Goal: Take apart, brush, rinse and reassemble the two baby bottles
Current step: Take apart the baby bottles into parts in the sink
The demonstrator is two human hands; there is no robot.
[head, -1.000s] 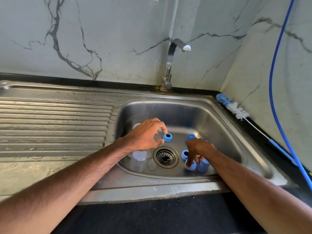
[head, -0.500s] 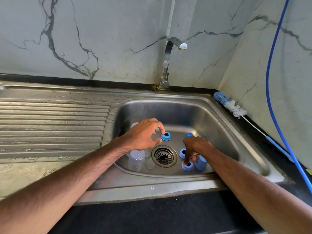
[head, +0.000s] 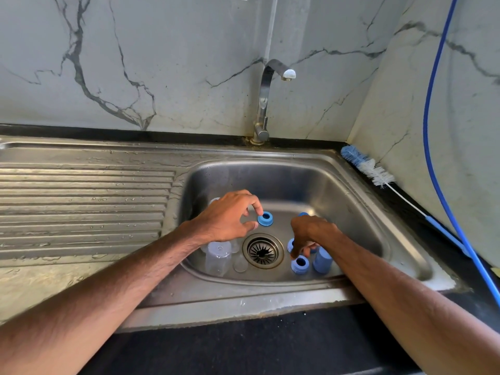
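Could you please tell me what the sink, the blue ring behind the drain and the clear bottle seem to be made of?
Sink: stainless steel, brushed, judging by its grey sheen and reflections.
Blue ring: probably matte moulded plastic, opaque.
Clear bottle: likely translucent plastic, slightly frosted; glass cannot be excluded.

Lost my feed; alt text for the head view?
Both hands work in a steel sink of bottle parts: left hand pinches a blue ring behind the drain, right hand reaches a second ring. Brush lies on the counter.
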